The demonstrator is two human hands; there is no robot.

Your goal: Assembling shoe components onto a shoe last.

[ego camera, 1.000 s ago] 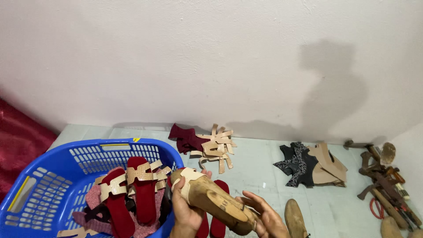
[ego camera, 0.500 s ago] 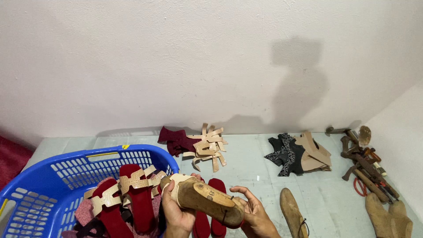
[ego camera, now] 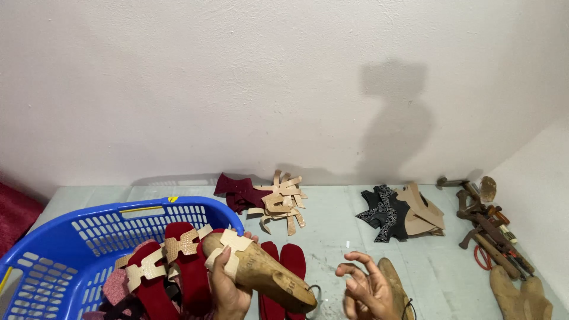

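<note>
My left hand [ego camera: 227,288] grips a wooden shoe last [ego camera: 267,274] with a tan leather strap piece [ego camera: 230,249] laid over its heel end. The last points down to the right, over two dark red insoles [ego camera: 283,266] on the floor. My right hand [ego camera: 365,287] hovers to the right with fingers spread and curled, holding nothing. Just behind it lies another wooden last [ego camera: 396,286]. To the left, a blue plastic basket [ego camera: 71,239] holds red sandal soles with tan straps [ego camera: 166,261].
By the wall lie a pile of tan and dark red strap cutouts [ego camera: 269,199] and a pile of black and tan leather pieces [ego camera: 402,212]. Hammers and tools [ego camera: 487,225] line the right side, with two more wooden lasts [ego camera: 520,292]. Red cloth [ego camera: 15,214] sits far left.
My right hand has let go of the wooden last and moved away to the right. The left hand alone holds it now. The view has shifted right.
</note>
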